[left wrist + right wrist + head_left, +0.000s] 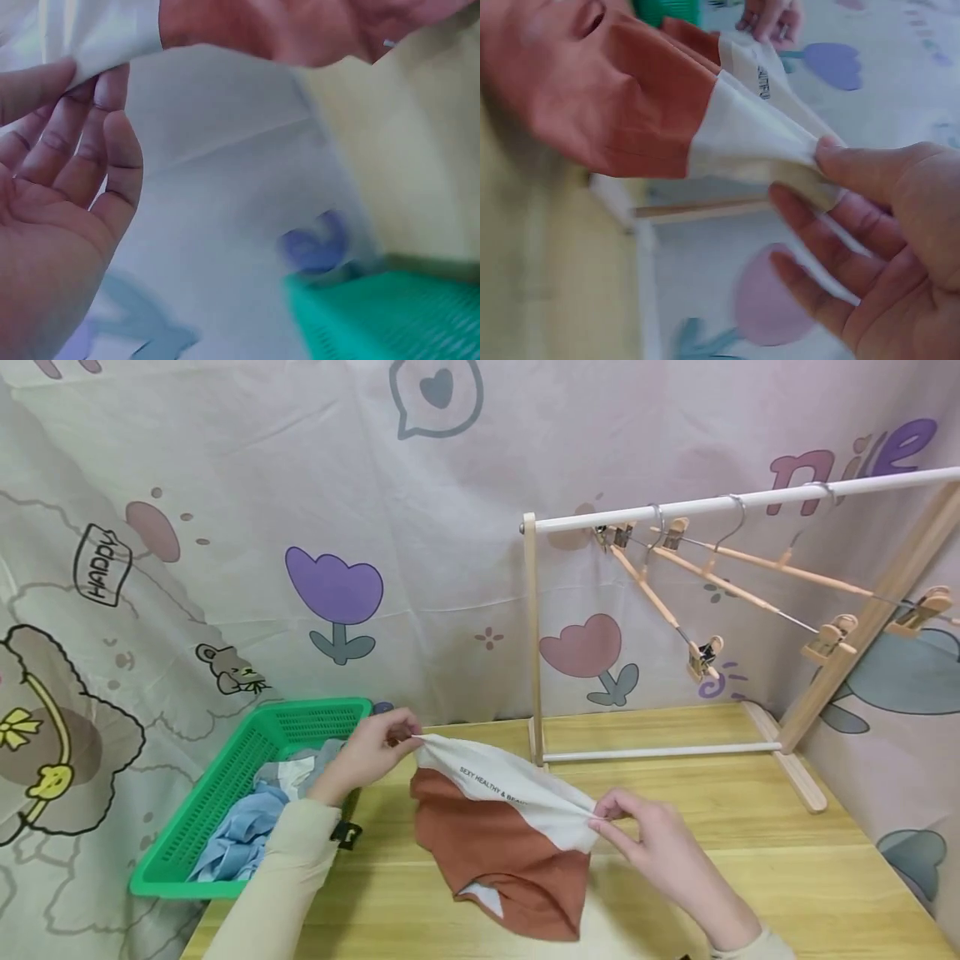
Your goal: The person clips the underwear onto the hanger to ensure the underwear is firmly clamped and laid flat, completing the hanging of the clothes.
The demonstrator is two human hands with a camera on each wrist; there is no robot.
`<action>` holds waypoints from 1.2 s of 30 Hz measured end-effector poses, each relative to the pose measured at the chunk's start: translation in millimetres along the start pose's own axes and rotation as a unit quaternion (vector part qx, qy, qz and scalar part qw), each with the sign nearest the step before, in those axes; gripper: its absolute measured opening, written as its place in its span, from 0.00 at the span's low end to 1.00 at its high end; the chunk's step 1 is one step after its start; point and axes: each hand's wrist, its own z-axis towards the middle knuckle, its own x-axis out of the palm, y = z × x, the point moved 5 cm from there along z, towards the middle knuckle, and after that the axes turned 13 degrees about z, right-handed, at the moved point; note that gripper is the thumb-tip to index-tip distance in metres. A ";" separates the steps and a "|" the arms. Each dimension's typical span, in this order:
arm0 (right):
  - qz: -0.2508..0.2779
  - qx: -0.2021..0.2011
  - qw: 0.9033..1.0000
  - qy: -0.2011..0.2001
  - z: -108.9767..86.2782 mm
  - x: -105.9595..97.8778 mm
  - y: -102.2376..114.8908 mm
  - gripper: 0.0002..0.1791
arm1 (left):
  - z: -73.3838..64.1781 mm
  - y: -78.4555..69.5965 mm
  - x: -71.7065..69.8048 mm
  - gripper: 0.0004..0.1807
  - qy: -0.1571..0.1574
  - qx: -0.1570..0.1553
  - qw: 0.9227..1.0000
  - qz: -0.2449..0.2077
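Note:
A pair of rust-brown underpants (502, 843) with a wide white waistband, printed with dark lettering, is stretched between both hands above the table. My left hand (372, 750) pinches one end of the waistband between thumb and fingers. At the opposite end, my right hand (656, 839) pinches the band the same way, its other fingers spread loosely in the right wrist view. The brown part hangs down toward the tabletop, and a pale lining shows at a leg opening. In the left wrist view the white band (105, 34) runs into the left hand's grip.
A green plastic basket (217, 777) at the left holds blue and grey clothes (247, 827). On the right stands a wood-and-white drying rack (534, 643) with several clip hangers (712, 581) on its top bar. Printed cloth (450, 568) hangs behind the wooden table (675, 893).

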 end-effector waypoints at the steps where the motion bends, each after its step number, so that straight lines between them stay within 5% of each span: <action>1: -0.001 -0.026 1.000 -0.014 1.9 -6.1 8.6 0.14 | -5.7 -3.9 -11.7 0.06 -0.012 0.000 1.000 -0.012; 5: 0.028 -0.114 0.992 -0.057 4.5 -31.3 45.3 0.15 | -31.3 -21.5 -60.7 0.10 -0.068 0.017 0.994 -0.081; 8: 0.123 -0.144 0.981 -0.047 2.2 -41.1 70.3 0.19 | -47.4 -34.2 -95.8 0.13 -0.111 0.050 0.981 -0.153; 11: 0.243 -0.149 0.958 -0.008 -0.8 -34.0 86.5 0.25 | -54.0 -39.0 -123.7 0.15 -0.144 0.065 0.971 -0.178; 13: 0.297 -0.132 0.945 0.018 -2.2 -19.0 90.2 0.21 | -49.8 -36.7 -134.9 0.14 -0.143 0.051 0.977 -0.151; 15: 0.327 -0.072 0.941 0.036 -3.1 1.9 86.9 0.16 | -36.7 -31.7 -136.1 0.12 -0.118 0.023 0.988 -0.094; 17: 0.343 0.012 0.938 0.047 -5.8 25.7 77.3 0.09 | -14.9 -24.9 -122.5 0.11 -0.075 0.008 0.997 -0.035; 19: 0.346 0.101 0.932 0.045 -11.2 47.6 61.2 0.07 | 11.0 -20.3 -94.3 0.11 -0.027 0.007 1.000 0.012; 22: 0.327 0.196 0.924 0.023 -23.3 70.9 29.1 0.08 | 49.5 -16.4 -28.1 0.12 0.037 0.014 0.997 0.060; 26: 0.247 0.256 0.935 -0.011 -40.3 81.7 -11.6 0.08 | 76.3 -14.9 64.8 0.12 0.093 0.021 0.991 0.097; 28: 0.199 0.267 0.943 -0.011 -46.8 82.0 -24.3 0.09 | 75.8 -15.1 94.5 0.12 0.105 0.022 0.988 0.109; 30: 0.139 0.258 0.956 -0.010 -51.4 79.4 -30.6 0.12 | 66.5 -15.4 109.2 0.11 0.112 0.012 0.985 0.132; 32: 0.084 0.224 0.971 -0.003 -53.3 76.3 -30.8 0.14 | 50.3 -16.2 111.2 0.07 0.114 -0.004 0.981 0.156; 36: -0.001 0.077 0.996 0.050 -50.7 77.5 -18.2 0.15 | 6.7 -16.7 106.6 0.04 0.125 -0.048 0.967 0.215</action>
